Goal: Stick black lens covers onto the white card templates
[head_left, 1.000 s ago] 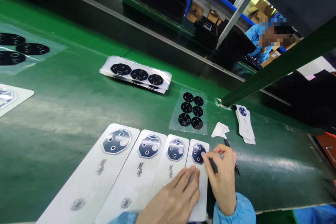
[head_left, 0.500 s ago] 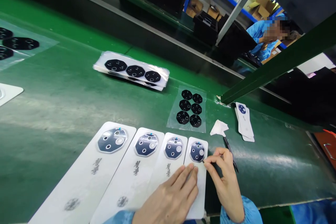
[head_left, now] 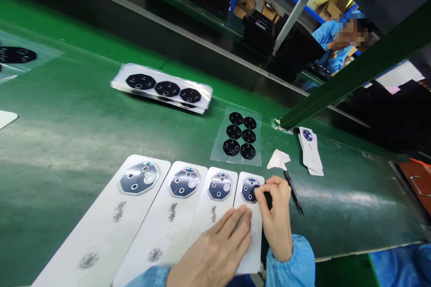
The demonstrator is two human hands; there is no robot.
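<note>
Several white phone back covers [head_left: 139,226] lie side by side, each with a dark octagonal camera plate [head_left: 139,179] near its top and dark lettering below. Fingers stretched out, my left hand [head_left: 215,244] rests flat across the two right-hand covers. My right hand [head_left: 276,208] is at the right edge of the rightmost cover [head_left: 251,233], thumb and forefinger pinched over its camera plate [head_left: 248,189]. Whatever sits between those fingertips is hidden. Just right of this hand lies a black pen-like tool [head_left: 294,193].
Behind the covers lies a clear sheet with black octagonal stickers [head_left: 235,132]. A stack of similar sheets [head_left: 161,89] is farther left. A crumpled white tissue [head_left: 279,160] and small stacked covers [head_left: 311,152] lie right, near a green post [head_left: 350,76]. A person in blue [head_left: 332,42] sits beyond.
My right hand has moved up from the lower right corner of the rightmost camera plate onto its right side. My left hand stays flat on the covers. The view has shifted slightly.
</note>
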